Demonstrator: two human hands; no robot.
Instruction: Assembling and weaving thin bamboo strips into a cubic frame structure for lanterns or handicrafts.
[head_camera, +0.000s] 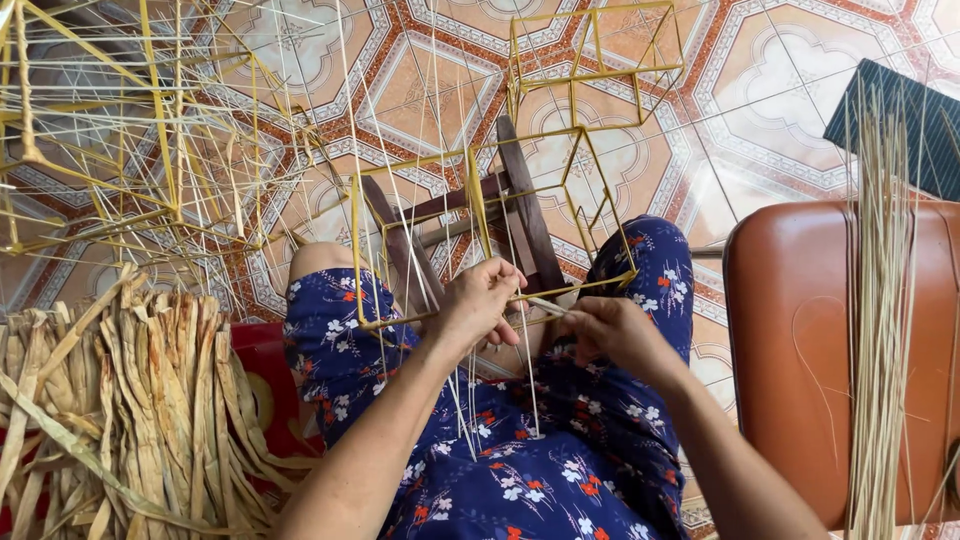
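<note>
both hands meet over the lap, left hand (480, 305) closed on the near bar of the yellow strip frame (480, 215), right hand (612, 330) pinching a thin strip (545, 306) lying left-right between them.

Dried leaf strips (120, 410) heap at lower left; an orange chair (800, 330) at right bears pale reeds (880, 330).
</note>
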